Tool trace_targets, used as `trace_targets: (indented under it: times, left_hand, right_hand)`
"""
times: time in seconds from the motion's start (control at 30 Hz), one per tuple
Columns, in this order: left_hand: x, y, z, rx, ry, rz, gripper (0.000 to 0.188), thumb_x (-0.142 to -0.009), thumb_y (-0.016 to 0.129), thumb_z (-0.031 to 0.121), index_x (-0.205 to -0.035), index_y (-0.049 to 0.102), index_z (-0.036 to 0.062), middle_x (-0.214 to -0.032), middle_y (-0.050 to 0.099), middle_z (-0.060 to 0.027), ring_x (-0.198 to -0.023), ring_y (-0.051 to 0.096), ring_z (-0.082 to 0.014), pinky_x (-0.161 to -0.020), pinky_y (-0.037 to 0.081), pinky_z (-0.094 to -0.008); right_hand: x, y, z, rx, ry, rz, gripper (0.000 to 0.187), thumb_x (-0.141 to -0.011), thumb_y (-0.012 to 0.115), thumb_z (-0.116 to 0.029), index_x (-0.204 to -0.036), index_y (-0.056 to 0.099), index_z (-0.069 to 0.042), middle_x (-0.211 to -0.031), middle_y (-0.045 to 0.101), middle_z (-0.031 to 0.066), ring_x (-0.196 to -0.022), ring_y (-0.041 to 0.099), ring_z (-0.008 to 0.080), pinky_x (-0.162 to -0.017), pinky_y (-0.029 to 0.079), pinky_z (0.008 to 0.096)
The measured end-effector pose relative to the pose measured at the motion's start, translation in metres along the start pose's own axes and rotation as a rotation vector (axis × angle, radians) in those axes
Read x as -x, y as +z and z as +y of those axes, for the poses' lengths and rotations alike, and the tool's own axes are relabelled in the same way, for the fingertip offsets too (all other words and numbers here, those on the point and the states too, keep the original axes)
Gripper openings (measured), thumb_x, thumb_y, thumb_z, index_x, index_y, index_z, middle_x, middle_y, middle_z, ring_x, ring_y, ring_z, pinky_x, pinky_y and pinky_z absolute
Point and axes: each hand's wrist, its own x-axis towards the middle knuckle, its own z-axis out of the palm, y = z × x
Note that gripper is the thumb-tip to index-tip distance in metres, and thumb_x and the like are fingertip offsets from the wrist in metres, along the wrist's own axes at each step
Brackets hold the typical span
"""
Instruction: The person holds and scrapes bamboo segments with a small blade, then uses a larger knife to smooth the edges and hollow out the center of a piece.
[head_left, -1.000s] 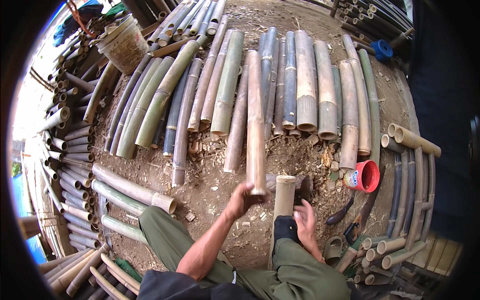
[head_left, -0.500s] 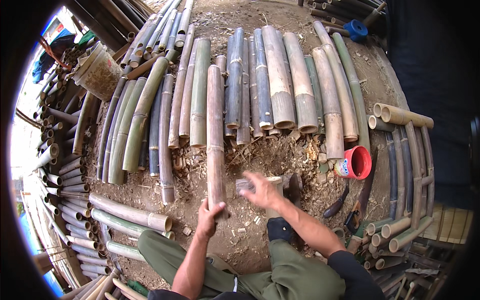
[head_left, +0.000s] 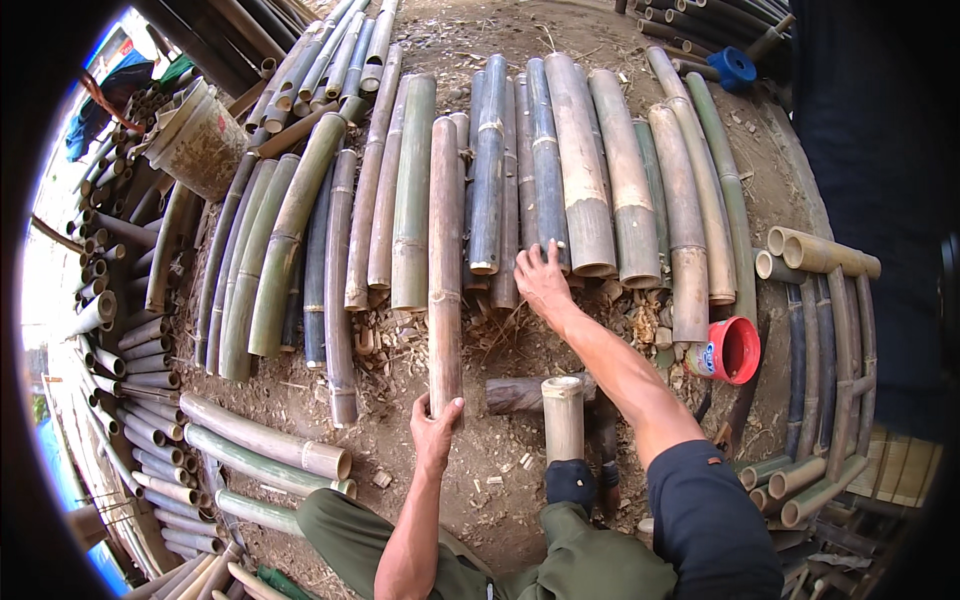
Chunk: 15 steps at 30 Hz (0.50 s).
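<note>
My left hand (head_left: 433,432) is closed round the near end of a brownish bamboo pole (head_left: 445,270), which points away from me along the row. My right hand (head_left: 542,280) is stretched forward, its fingers curled over the near end of a dark bamboo pole (head_left: 546,150). Another dark pole (head_left: 488,170) lies just left of that hand, and a thick pale pole (head_left: 580,170) just right of it. In front of my foot a short pale bamboo piece (head_left: 564,420) stands upright, beside a dark log (head_left: 515,394) lying on the ground.
A red tub (head_left: 738,350) sits right of the row. A dirty bucket (head_left: 200,140) stands at the far left, near stacked bamboo (head_left: 150,400). Loose green and tan poles (head_left: 265,435) lie left of my knee. On the right is a bamboo frame (head_left: 835,350); a blue object (head_left: 731,68) lies beyond.
My right hand has moved forward from above the upright piece to the dark pole's end. My left hand still holds the brownish pole, which has shifted slightly right. The view has shifted slightly.
</note>
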Motion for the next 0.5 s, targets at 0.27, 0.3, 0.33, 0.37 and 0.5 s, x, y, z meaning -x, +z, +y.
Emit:
trace_targets:
  times: [0.27,0.3,0.33,0.37,0.5]
  left_hand:
    - [-0.014,-0.005,-0.008,-0.028,-0.026,-0.050,0.064,-0.076,0.084,0.028,-0.118,0.051,-0.0058,-0.096,0.062,-0.0112,-0.076,0.062,-0.0164,-0.064,0.054,-0.0315]
    - [-0.016,-0.007,-0.008,0.007,-0.035,-0.066,0.063,-0.076,0.084,0.027,-0.119,0.050,-0.0058,-0.095,0.062,-0.0115,-0.075,0.062,-0.0168,-0.065,0.055,-0.0320]
    - [-0.019,-0.009,-0.008,0.042,-0.044,-0.082,0.063,-0.076,0.083,0.026,-0.119,0.050,-0.0057,-0.095,0.062,-0.0117,-0.074,0.063,-0.0172,-0.066,0.056,-0.0326]
    - [-0.021,-0.002,-0.005,0.088,-0.047,-0.117,0.062,-0.077,0.083,0.026,-0.119,0.050,-0.0057,-0.094,0.062,-0.0119,-0.073,0.063,-0.0176,-0.066,0.056,-0.0332]
    - [-0.030,-0.005,0.014,0.312,-0.127,-0.185,0.062,-0.082,0.077,0.029,-0.123,0.050,-0.0088,-0.099,0.065,-0.0173,-0.078,0.068,-0.0210,-0.068,0.058,-0.0333]
  right_hand:
    - [0.009,-0.060,0.041,-0.622,0.335,0.555,0.020,-0.086,0.065,-0.009,-0.103,0.059,0.000,-0.101,0.064,0.0169,-0.107,0.062,0.0304,-0.095,0.052,0.0513]
    - [0.005,-0.075,0.042,-0.784,0.396,0.569,0.020,-0.087,0.065,-0.010,-0.103,0.058,0.000,-0.098,0.064,0.0169,-0.101,0.065,0.0296,-0.090,0.056,0.0477]
    - [0.003,-0.090,0.038,-0.897,0.508,0.626,0.018,-0.089,0.065,-0.010,-0.101,0.056,0.001,-0.094,0.066,0.0165,-0.084,0.068,0.0270,-0.073,0.061,0.0373]
    - [0.005,-0.091,0.039,-1.000,0.609,0.725,0.018,-0.089,0.066,-0.008,-0.101,0.056,0.001,-0.095,0.065,0.0180,-0.079,0.068,0.0267,-0.062,0.061,0.0334]
    - [0.022,-0.102,-0.011,-1.741,1.086,0.660,0.024,-0.087,0.063,0.000,-0.106,0.049,0.005,-0.098,0.062,0.0252,-0.077,0.067,0.0268,-0.060,0.063,0.0329]
